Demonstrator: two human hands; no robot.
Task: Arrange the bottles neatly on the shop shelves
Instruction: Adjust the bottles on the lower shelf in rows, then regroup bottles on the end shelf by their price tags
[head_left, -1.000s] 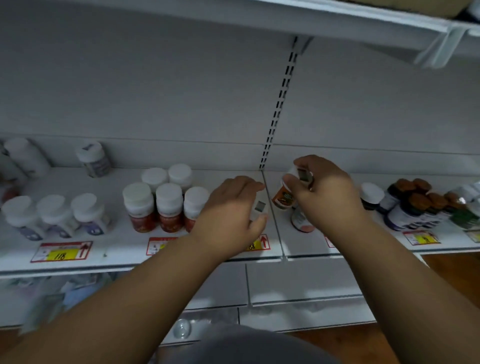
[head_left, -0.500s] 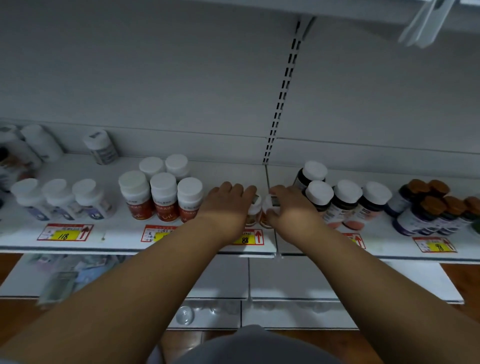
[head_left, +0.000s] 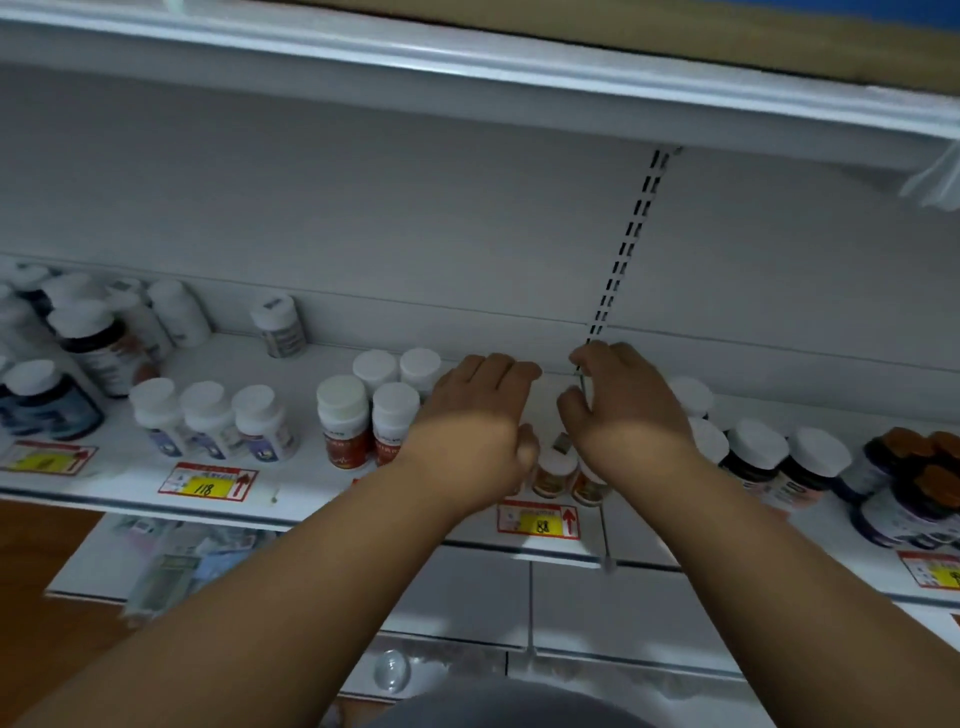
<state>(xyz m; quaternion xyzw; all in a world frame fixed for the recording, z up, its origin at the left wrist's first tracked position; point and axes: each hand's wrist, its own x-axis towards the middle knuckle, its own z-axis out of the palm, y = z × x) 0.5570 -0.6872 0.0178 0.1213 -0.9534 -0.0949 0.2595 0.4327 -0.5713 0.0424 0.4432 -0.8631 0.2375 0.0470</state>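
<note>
Two small white-capped bottles with orange labels (head_left: 556, 474) stand at the front of the white shelf (head_left: 311, 486), just below my wrists. My left hand (head_left: 478, 415) hovers palm down over the shelf, fingers stretched toward the back wall. It partly hides the group of red-labelled bottles (head_left: 343, 423). My right hand (head_left: 626, 410) is beside it, thumb and fingers loosely curled with nothing visible between them. It covers part of the row of dark white-capped bottles (head_left: 756, 460). Whether either hand touches a bottle underneath is hidden.
Three white bottles with purple labels (head_left: 208, 423) stand to the left, with larger dark bottles (head_left: 47, 400) beyond. Brown-capped bottles (head_left: 906, 470) crowd the right end. A lone grey bottle (head_left: 278, 325) stands at the back. An upper shelf (head_left: 467, 67) hangs overhead.
Both hands let go of the small orange-labelled bottles at the shelf front and moved back toward the rear wall. The view shifted left.
</note>
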